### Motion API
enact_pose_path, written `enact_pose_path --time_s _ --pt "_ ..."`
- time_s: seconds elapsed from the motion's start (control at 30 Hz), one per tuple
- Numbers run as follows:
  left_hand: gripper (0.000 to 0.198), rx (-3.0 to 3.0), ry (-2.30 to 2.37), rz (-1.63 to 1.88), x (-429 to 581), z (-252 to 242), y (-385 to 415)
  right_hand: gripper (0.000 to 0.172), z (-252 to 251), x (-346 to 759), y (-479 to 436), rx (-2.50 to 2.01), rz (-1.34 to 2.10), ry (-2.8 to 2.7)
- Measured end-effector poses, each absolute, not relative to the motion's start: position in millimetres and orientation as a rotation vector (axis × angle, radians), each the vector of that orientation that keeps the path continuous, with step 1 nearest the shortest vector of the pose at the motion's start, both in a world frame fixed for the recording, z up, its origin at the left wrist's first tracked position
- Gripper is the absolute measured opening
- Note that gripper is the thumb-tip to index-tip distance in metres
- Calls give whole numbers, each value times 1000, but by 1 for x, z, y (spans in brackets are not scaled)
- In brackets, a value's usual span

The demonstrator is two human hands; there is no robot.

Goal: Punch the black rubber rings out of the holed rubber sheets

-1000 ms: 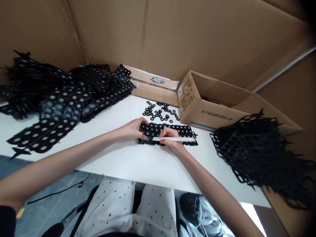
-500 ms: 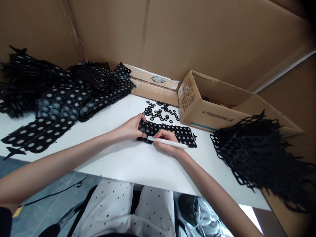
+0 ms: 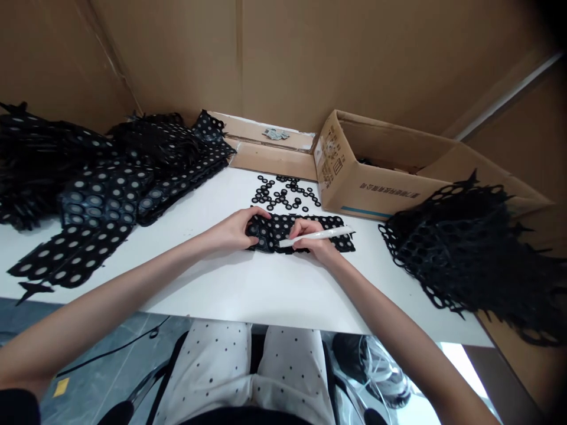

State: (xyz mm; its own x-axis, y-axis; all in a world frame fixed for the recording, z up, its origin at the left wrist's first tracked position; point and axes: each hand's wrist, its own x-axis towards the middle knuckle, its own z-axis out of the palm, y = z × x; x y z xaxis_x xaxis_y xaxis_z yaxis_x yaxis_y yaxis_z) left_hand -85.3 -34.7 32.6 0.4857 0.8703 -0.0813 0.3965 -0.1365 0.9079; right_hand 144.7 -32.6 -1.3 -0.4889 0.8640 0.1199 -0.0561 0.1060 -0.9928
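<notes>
A black rubbery sheet (image 3: 283, 223) dotted with round rings lies on the white table in front of me. My left hand (image 3: 243, 229) grips its left end, thumb below and fingers over the upper edge. In my right hand (image 3: 310, 235) is a white pen-like tool (image 3: 325, 234), its tip resting at the sheet's lower middle. Just beyond the sheet lie several loose black rings (image 3: 283, 198), some still joined in small clusters. Part of the sheet is hidden under my right hand.
A heap of similar dotted black sheets (image 3: 101, 189) covers the table's left side. At the right rests a pile of black sheets with open holes (image 3: 465, 254). Behind it stands an open cardboard box (image 3: 381, 189). Cardboard walls rise at the back.
My right hand and the pen-like tool have moved slightly right and up along the sheet, and the tool is tilted differently. My left hand still holds the left end, which now lies flatter.
</notes>
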Motion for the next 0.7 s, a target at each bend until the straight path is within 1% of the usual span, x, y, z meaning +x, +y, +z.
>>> enact_pose_path --time_s 0.1,0.23,0.4,0.7 --pt "55 1603 1102 573 -81 34 -34 7 -3 144 -34 -822 1430 -1583" --pt "49 1398 1210 585 -74 32 -34 6 -3 144 -35 -842 1403 -1595" --pt "64 1710 1302 703 -71 25 -37 5 -2 144 -36 -871 1372 -1612" --pt "58 1475 1332 709 -68 28 -36 12 -1 146 -38 -860 1383 -1672"
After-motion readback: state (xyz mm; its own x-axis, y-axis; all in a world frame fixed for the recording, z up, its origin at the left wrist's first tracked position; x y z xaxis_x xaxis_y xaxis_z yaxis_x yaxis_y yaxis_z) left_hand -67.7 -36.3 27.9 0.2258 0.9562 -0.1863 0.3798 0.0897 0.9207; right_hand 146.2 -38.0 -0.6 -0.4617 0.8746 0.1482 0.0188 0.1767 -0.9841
